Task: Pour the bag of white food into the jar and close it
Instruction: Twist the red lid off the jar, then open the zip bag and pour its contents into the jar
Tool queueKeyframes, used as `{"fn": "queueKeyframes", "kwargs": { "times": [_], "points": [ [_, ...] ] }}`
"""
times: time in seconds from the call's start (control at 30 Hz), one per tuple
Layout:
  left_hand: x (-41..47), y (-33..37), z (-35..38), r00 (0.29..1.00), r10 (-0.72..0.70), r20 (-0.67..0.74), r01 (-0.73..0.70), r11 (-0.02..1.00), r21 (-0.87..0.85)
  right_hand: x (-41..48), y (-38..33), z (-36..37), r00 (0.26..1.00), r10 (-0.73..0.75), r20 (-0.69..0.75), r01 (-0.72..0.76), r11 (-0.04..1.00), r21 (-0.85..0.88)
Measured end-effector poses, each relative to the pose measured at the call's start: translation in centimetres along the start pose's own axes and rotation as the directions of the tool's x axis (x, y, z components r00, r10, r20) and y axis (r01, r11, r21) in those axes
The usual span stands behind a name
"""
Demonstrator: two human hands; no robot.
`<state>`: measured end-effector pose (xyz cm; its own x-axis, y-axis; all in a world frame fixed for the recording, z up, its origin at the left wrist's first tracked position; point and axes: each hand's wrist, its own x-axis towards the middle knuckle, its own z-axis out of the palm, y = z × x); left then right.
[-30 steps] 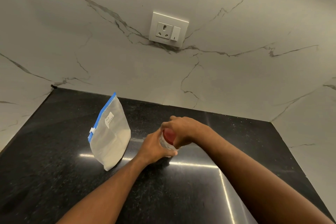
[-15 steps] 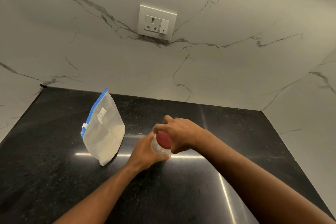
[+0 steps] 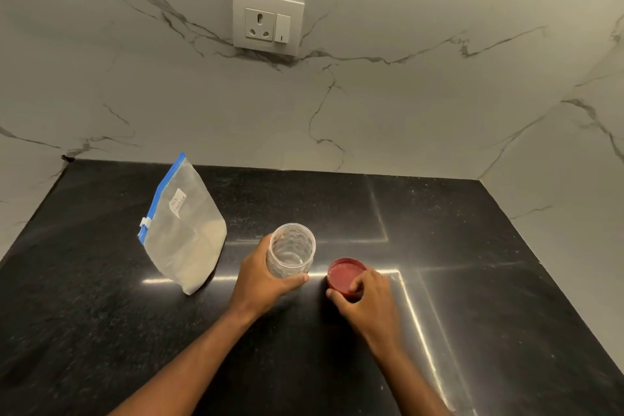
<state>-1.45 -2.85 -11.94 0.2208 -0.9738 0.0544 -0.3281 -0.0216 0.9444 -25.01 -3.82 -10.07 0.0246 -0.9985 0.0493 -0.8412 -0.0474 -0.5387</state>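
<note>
Head view — jar (image 3: 291,250) uncapped, bag (image 3: 184,230) still zipped.

We find the left hand (image 3: 261,280) clamped round the empty jar and the right hand (image 3: 366,297) closed on the red lid (image 3: 344,275), low beside it on the counter (image 3: 472,280). The bag stands well left — sealed, floppy, liable to spill at the narrow mouth. A wall socket (image 3: 267,22) sits clear behind; nothing obstructs.

One camera only, worn on the person's head, looking forward and down across a black counter (image 3: 472,280) toward a marble wall (image 3: 371,111) at 12 o'clock. The wide lens bends the counter's edges. It sits close: both forearms enter from 6 o'clock, the left hand (image 3: 260,280) and right hand (image 3: 368,300) near mid-frame. A wall socket (image 3: 267,21) lies high at 12 o'clock.
</note>
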Motion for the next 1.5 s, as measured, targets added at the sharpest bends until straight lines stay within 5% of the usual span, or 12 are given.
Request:
{"fn": "queueKeyframes", "kwargs": {
  "times": [0.3,0.43,0.63,0.8,1.0,1.2,1.5],
  "points": [
    [0.5,0.5,1.3,1.0,-0.005,0.021,0.004,0.998,0.063,-1.0,1.1,2.4,0.99,0.058,0.126,-0.027,0.972,-0.232],
    [0.2,1.0,1.0,0.997,-0.055,0.053,0.051,0.996,0.076,-1.2,-0.7,0.9,0.999,0.026,0.045,-0.023,0.997,-0.076],
    [-3.6,3.7,-2.4,0.995,-0.061,-0.083,0.061,0.998,0.004,-0.9,-7.8,-2.6,0.945,-0.236,-0.228,0.297,0.91,0.29],
    [-7.5,6.9,-8.8,0.92,0.037,-0.391,-0.042,0.999,-0.004,0.3,-16.5,-3.9,0.794,-0.59,-0.149,0.596,0.704,0.387],
    [-9.3,6.6,-13.9,0.722,-0.008,-0.692,0.029,0.999,0.019,1.7,-25.8,-1.8,0.472,-0.872,0.128,0.839,0.489,0.238],
    [-8.6,6.0,-14.8,0.737,-0.077,-0.672,0.087,0.996,-0.018,3.7,-30.8,1.7,0.316,-0.86,0.4,0.925,0.374,0.073],
    [-7.5,5.0,-15.9,0.697,0.027,-0.716,0.039,0.996,0.076,5.9,-32.5,2.0,0.182,-0.834,0.521,0.971,0.236,0.039]
  ]
}}
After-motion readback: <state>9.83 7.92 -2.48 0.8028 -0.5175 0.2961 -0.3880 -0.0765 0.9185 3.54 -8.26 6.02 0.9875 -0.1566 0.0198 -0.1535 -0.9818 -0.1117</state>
